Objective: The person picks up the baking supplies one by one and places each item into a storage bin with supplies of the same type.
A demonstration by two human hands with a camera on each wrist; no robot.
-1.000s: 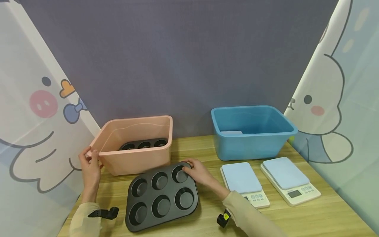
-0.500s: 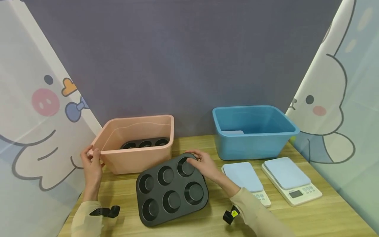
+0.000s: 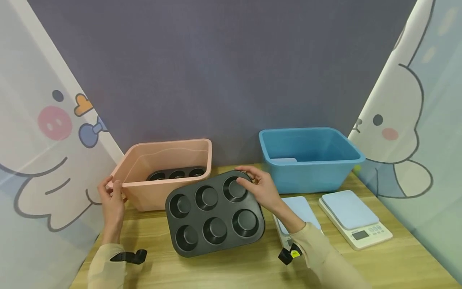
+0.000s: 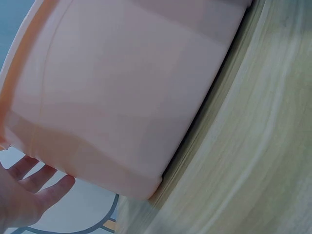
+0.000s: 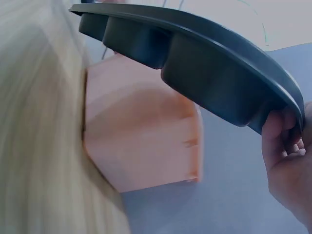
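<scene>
The right hand (image 3: 263,188) pinches a dark muffin tin (image 3: 223,210) at its far right corner, the thumb over the rim beside a cup, so that grip is closed around the metal. The muffin tin is in the air above the wooden bench (image 3: 202,277), tilted, with the held corner higher than the left end; its six cups face the head camera. It stands in front of the near right part of a pink bin (image 3: 151,196), hiding some of its wall; whether the two touch I cannot tell. The left hand (image 3: 112,202) holds the pink bin at its near left corner, thumb and fingers curled about the rim; in the left wrist view its fingertips meet the bin. Inside the pink bin lies a second tin (image 3: 168,174), three of its cups showing above the near rim. At the far right of the bench is a blue bin (image 3: 299,178) with a pale flat item (image 3: 284,160) inside. Nearer, two kitchen scales sit side by side: the left scale (image 3: 301,208), partly covered by the right forearm, and the right scale (image 3: 350,210), fully visible.
</scene>
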